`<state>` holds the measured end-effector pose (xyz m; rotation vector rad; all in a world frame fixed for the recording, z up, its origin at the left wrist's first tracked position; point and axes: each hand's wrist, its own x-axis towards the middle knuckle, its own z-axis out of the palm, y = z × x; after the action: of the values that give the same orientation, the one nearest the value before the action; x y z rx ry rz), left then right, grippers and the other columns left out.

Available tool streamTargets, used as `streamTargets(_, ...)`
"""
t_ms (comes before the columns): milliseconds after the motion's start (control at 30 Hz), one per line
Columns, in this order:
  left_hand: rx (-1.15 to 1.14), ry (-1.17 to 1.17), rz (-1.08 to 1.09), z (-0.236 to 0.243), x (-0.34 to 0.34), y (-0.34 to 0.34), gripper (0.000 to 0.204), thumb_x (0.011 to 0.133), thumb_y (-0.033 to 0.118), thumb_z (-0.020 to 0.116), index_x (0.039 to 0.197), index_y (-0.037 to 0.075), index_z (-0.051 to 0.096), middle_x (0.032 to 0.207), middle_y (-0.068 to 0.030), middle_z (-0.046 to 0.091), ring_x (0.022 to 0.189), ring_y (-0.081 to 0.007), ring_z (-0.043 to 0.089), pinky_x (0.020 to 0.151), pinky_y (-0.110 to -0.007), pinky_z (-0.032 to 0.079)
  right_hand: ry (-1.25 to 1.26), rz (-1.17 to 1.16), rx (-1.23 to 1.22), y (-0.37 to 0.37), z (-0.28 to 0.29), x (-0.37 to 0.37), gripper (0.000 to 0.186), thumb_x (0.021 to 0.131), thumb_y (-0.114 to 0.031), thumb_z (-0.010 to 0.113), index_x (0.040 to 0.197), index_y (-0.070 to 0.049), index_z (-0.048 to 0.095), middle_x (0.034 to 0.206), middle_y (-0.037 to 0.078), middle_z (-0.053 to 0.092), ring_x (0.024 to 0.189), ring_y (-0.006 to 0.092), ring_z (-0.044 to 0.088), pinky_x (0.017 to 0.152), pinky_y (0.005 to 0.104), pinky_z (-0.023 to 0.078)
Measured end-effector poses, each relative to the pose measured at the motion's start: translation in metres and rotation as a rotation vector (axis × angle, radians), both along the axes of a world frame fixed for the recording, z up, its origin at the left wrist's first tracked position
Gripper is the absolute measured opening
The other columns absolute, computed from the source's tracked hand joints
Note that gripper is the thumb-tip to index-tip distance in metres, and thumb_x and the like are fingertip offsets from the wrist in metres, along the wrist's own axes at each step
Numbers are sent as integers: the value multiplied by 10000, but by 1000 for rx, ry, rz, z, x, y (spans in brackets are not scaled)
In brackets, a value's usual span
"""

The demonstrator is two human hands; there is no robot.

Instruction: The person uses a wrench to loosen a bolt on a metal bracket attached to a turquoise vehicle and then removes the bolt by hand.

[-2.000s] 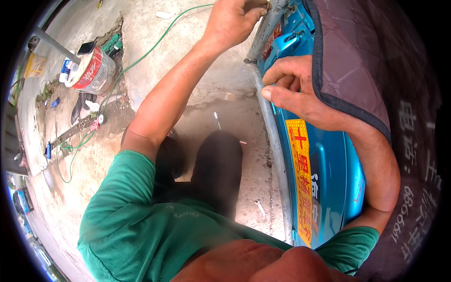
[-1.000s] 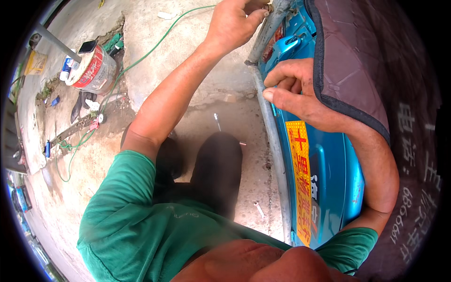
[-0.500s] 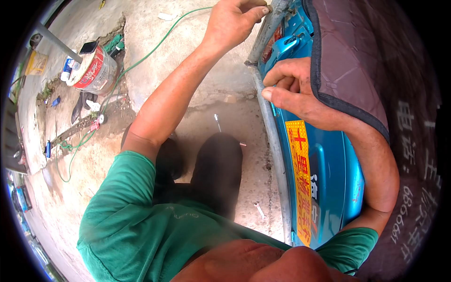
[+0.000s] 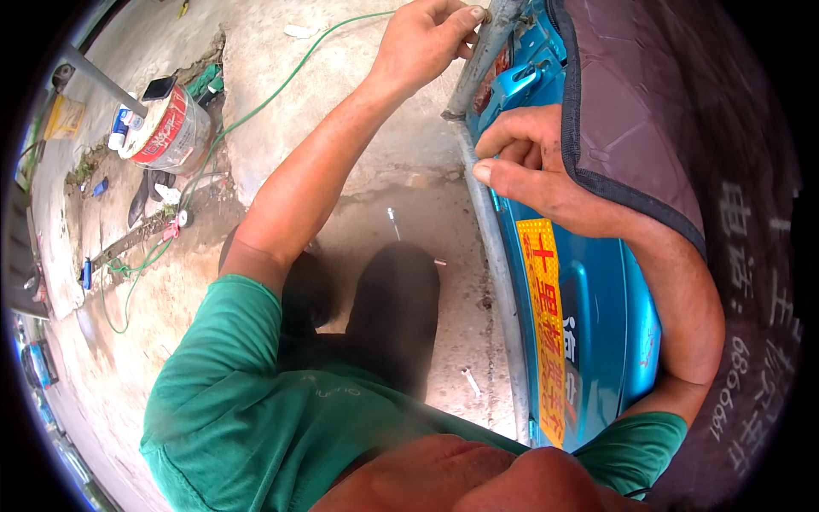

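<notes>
At the top, my left hand (image 4: 431, 38) has thumb and fingers pinched at a small fitting on a grey metal pipe (image 4: 471, 85); what exactly they grip is too small to make out. Below it, my right hand (image 4: 529, 166) is curled, thumb and index finger at the pipe beside the blue metal vehicle body (image 4: 589, 324); anything inside the fingers is hidden. A quilted brown cover (image 4: 631, 94) with a black edge hangs over the body, next to my right wrist. A yellow-red sticker (image 4: 542, 333) runs down the blue panel.
A white-red bucket (image 4: 175, 128) with a phone and bottles on it stands at left beside a post. A green hose (image 4: 281, 90) crosses the cracked concrete. A socket tool (image 4: 394, 224) and a wrench (image 4: 471, 382) lie on the ground by my legs.
My left thumb and fingers have shifted slightly at the fitting, with more fingertips showing now. My right hand has moved very slightly left; otherwise little differs.
</notes>
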<state>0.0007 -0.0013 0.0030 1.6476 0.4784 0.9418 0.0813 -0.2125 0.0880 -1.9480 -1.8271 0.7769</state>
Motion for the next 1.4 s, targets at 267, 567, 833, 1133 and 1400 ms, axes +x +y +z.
streamTargets(267,428,-218,177,-8,5,-6,207,982,193,686,963,-13,677,849,-78,705,753,-140,657,666,-297,551,8,0,12,1,-1,0,357,919,-377,732,1007,-31,735,780,92,725,686,171,684,642,327,540)
streamTargets(567,373,15,93,-6,2,4,278,1003,256,662,924,-10,683,790,-64,692,714,-136,636,677,-298,531,-83,19,-88,3,12,-5,331,990,-334,708,1094,-20,716,843,61,707,775,125,661,713,278,559)
streamTargets(833,-133,11,-197,-3,4,9,308,1049,284,582,923,20,679,731,-49,654,652,-145,609,617,-287,497,37,102,91,-6,-16,11,293,1015,-338,673,1061,-53,722,874,51,691,786,116,644,727,285,548)
streamTargets(1133,229,40,-107,-10,5,18,361,1016,347,627,900,9,676,741,-64,664,659,-142,599,632,-286,495,-204,-51,-50,4,29,-35,299,916,-270,744,1051,-3,748,861,97,748,750,155,686,695,263,544)
streamTargets(1400,177,114,-114,-5,2,8,400,996,385,652,939,-8,709,792,-67,691,706,-141,625,667,-286,514,-318,-88,-113,1,36,-37,261,911,-241,737,1019,-3,744,810,82,717,717,148,665,675,275,533)
